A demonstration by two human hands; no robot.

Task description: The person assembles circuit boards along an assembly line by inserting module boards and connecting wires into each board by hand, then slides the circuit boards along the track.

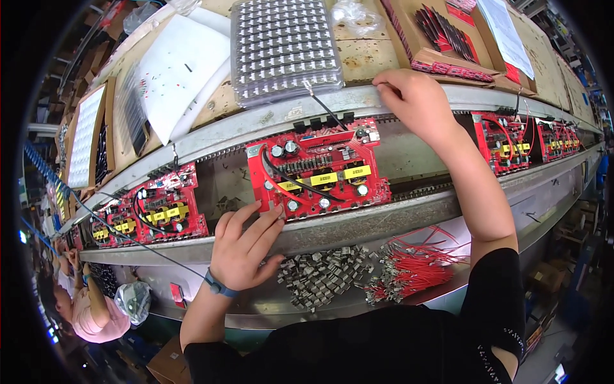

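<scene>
A red circuit board (348, 198) with yellow-wrapped transformers, round capacitors and red and black wires sits in the rail track in front of me. My left hand (246, 249) lies with fingers stretched out, their tips at the board's lower left corner; a blue band with a cord is on that wrist. Beyond the board's far right corner, my right hand (416, 102) is at the far metal rail (358, 99) with its fingers curled in. Whatever may be between those fingertips is hidden. A black wire (326, 109) rises from the board's far edge and leans over the rail.
More red boards stand along the track at left (160, 208) and right (502, 144). Metal clips (326, 275) and red wires (416, 272) lie in piles near me. Behind the rail are a parts tray (284, 48) and a cardboard box (486, 70). Another person (96, 310) works at far left.
</scene>
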